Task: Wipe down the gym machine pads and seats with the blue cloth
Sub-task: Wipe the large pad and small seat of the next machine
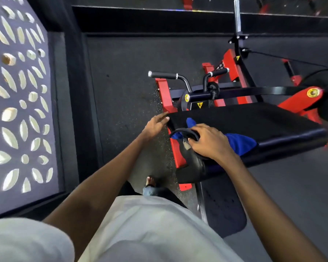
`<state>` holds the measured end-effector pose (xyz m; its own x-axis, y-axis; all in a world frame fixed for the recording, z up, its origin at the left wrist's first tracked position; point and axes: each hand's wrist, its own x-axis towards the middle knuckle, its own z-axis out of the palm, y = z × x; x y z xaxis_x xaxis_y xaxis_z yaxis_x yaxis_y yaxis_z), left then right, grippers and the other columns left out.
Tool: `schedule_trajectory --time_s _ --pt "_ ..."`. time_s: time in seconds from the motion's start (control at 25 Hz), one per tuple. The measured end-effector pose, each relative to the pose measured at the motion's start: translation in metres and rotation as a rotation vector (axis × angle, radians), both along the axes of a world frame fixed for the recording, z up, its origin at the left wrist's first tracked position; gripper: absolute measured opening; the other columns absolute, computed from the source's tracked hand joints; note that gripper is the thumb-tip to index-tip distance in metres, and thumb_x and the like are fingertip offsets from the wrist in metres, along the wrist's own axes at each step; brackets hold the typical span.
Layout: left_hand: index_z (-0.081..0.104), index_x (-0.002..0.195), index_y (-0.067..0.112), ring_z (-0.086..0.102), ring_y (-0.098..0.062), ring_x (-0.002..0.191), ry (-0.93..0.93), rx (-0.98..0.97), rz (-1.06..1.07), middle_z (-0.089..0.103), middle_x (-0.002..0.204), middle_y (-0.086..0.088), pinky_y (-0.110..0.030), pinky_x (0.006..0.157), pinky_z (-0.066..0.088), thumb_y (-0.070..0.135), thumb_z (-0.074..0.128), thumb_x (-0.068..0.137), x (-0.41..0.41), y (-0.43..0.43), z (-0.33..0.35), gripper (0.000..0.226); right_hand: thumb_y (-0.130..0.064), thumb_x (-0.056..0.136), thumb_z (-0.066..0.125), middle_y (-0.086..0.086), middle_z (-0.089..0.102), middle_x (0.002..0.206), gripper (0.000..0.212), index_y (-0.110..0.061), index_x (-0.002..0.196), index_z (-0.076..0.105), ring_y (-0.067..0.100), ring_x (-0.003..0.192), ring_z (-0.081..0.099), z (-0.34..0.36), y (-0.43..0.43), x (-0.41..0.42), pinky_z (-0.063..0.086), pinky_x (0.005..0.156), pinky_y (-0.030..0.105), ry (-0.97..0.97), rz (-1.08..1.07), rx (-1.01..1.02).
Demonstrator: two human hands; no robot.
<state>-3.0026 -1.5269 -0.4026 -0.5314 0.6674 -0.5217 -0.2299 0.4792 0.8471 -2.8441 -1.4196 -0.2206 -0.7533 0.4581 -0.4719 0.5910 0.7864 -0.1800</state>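
Both bare arms reach up from the bottom of the frame toward its middle, well apart at the elbows and closer at the hands. The left arm (102,176) runs diagonally up to the right, nearly straight. The left hand (155,124) is palm down with its fingers (164,118) straight and together, their tips pointing right just left of centre. The right arm (263,201) comes from the lower right corner, angled up to the left. The right hand (209,142) lies palm down just right of the left hand, knuckles raised, fingers curled down onto the blue cloth (239,144) under the palm.
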Motion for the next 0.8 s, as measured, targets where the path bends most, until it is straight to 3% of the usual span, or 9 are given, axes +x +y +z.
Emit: schedule_trajectory --time_s 0.16,0.28,0.36,0.44,0.56,0.8 --pt "0.056 0.144 0.028 0.058 -0.017 0.126 0.011 -0.032 -0.156 0.063 0.138 -0.005 -0.034 0.115 0.039 0.037 0.064 0.098 -0.026 0.01 -0.021 0.047 -0.041 0.083 0.071 -0.013 0.044 0.155 0.053 -0.044 0.134 0.061 0.024 0.146 0.037 0.011 -0.027 0.016 0.033 0.115 0.046 -0.079 0.08 0.122" --pt "0.066 0.133 0.028 0.059 -0.016 0.125 -0.071 -0.037 -0.191 0.066 0.134 0.0 -0.038 0.115 0.04 0.045 0.066 0.093 -0.048 0.012 -0.035 0.044 -0.03 0.074 0.081 -0.006 0.049 0.152 0.053 -0.033 0.126 0.07 0.033 0.146 0.037 -0.009 -0.056 0.003 0.031 0.116 0.057 -0.149 0.279 0.364" --pt "0.069 0.128 0.031 0.062 -0.016 0.121 -0.101 -0.054 -0.149 0.068 0.128 0.005 -0.039 0.113 0.043 0.062 0.062 0.082 -0.065 0.012 -0.058 0.056 -0.025 0.08 0.076 -0.002 0.043 0.157 0.054 -0.027 0.133 0.064 0.037 0.147 0.032 -0.024 -0.066 -0.012 0.029 0.116 0.061 -0.246 0.318 0.452" --pt "0.069 0.126 0.031 0.063 -0.015 0.116 -0.102 -0.073 -0.092 0.069 0.126 0.004 -0.036 0.109 0.044 0.064 0.057 0.083 -0.075 0.008 -0.073 0.056 -0.024 0.089 0.066 0.001 0.032 0.162 0.054 -0.024 0.143 0.055 0.04 0.15 0.022 -0.038 -0.067 -0.034 0.024 0.118 0.063 -0.301 0.327 0.464" --pt "0.07 0.124 0.027 0.063 -0.015 0.118 -0.14 -0.058 -0.045 0.071 0.124 0.003 -0.038 0.111 0.044 0.069 0.053 0.079 -0.08 -0.001 -0.074 0.064 -0.026 0.09 0.068 0.003 0.023 0.165 0.059 -0.021 0.146 0.05 0.042 0.151 0.015 -0.057 -0.068 -0.07 0.022 0.117 0.065 -0.405 0.348 0.489" --pt "0.072 0.113 0.025 0.063 -0.016 0.114 -0.194 -0.009 0.004 0.071 0.117 0.002 -0.04 0.113 0.043 0.049 0.048 0.102 -0.08 -0.015 -0.059 0.036 -0.022 0.094 0.061 0.002 0.018 0.166 0.051 -0.021 0.145 0.052 0.041 0.152 0.012 -0.061 -0.064 -0.06 0.024 0.117 0.063 -0.477 0.435 0.524"
